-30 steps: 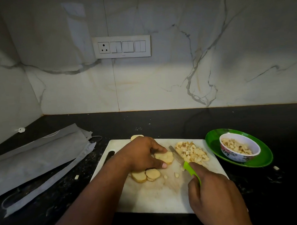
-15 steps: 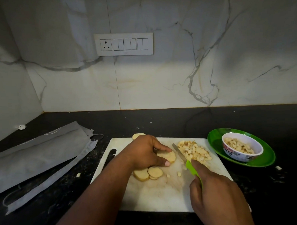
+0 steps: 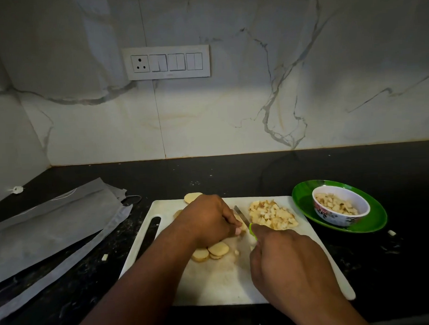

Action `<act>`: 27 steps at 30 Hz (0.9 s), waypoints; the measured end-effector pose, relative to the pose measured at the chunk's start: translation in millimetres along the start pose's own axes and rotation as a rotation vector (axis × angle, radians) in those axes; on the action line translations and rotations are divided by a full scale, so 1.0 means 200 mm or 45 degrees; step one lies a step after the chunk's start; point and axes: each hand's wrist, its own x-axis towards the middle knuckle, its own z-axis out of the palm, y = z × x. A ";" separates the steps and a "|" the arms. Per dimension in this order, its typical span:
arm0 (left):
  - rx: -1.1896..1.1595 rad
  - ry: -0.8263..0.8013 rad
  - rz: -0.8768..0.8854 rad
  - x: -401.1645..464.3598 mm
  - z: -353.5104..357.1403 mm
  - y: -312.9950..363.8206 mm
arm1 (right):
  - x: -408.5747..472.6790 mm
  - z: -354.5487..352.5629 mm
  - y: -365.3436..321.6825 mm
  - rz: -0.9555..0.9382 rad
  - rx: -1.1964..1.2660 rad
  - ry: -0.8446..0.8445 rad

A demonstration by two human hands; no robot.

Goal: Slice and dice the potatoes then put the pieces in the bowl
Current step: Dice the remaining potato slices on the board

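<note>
Now, left hand [image 3: 208,219] fingers curled on potato slice [image 3: 240,219]; right hand [image 3: 286,264] gripping knife [image 3: 243,216]

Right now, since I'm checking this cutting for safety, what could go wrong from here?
1. The left hand's fingertips sit right beside the knife blade on the potato slice; a slip could nick them.
2. The diced potato pile lies near the cutting board's far edge, so pieces could spill onto the counter.
</note>
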 end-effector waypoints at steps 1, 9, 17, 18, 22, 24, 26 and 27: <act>0.012 -0.005 -0.007 0.00 0.00 0.01 | -0.01 0.00 0.00 -0.004 -0.005 -0.001; -0.007 -0.021 -0.056 0.02 0.01 0.02 | -0.16 -0.06 0.00 0.037 -0.042 -0.192; -0.165 0.038 -0.167 0.02 0.02 -0.02 | -0.24 -0.15 0.02 0.050 -0.063 -0.014; -0.175 0.044 -0.168 0.02 0.02 -0.02 | -0.24 -0.17 0.01 0.083 0.000 -0.003; -0.199 0.060 -0.169 0.01 0.02 -0.02 | -0.13 -0.14 0.00 0.049 -0.043 -0.004; -0.198 0.065 -0.163 0.01 0.01 -0.02 | -0.06 -0.08 -0.01 0.039 -0.054 -0.003; -0.194 0.073 -0.168 0.01 0.01 -0.02 | -0.03 -0.03 -0.02 0.022 -0.024 -0.041; -0.194 0.073 -0.168 0.01 0.02 -0.02 | -0.03 0.00 -0.02 0.017 0.007 -0.056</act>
